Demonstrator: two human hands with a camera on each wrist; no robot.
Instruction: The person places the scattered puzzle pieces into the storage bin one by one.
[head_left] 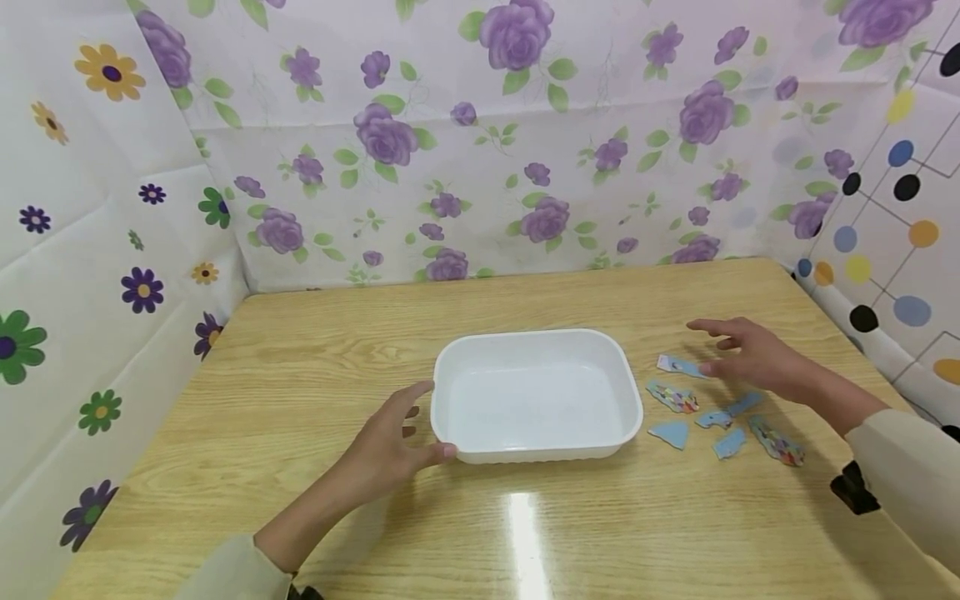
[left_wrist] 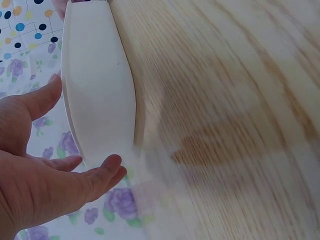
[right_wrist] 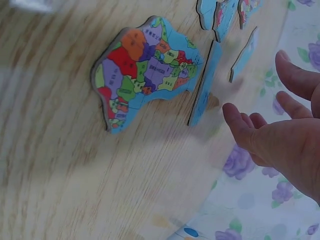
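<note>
A white plastic tray [head_left: 532,404] with rounded corners sits on the table. My left hand [head_left: 390,442] is at its left end, thumb by the near corner and fingers spread along the side. In the left wrist view, the fingers of this left hand [left_wrist: 55,170] are extended beside the tray wall [left_wrist: 97,80], not wrapped round it. To the tray's right, my right hand [head_left: 757,358] hovers over several map puzzle pieces, holding nothing, fingers loosely extended. The nearest is a multicoloured piece [head_left: 776,442]; a narrow blue piece [head_left: 681,366] lies partly behind the thumb.
The wooden table [head_left: 300,375] carries the tray and pieces. A triangular blue piece [head_left: 671,432] and a colourful piece [head_left: 672,397] lie close to the tray's right side. Patterned sheets [head_left: 465,167] stand along the back and both sides of the table.
</note>
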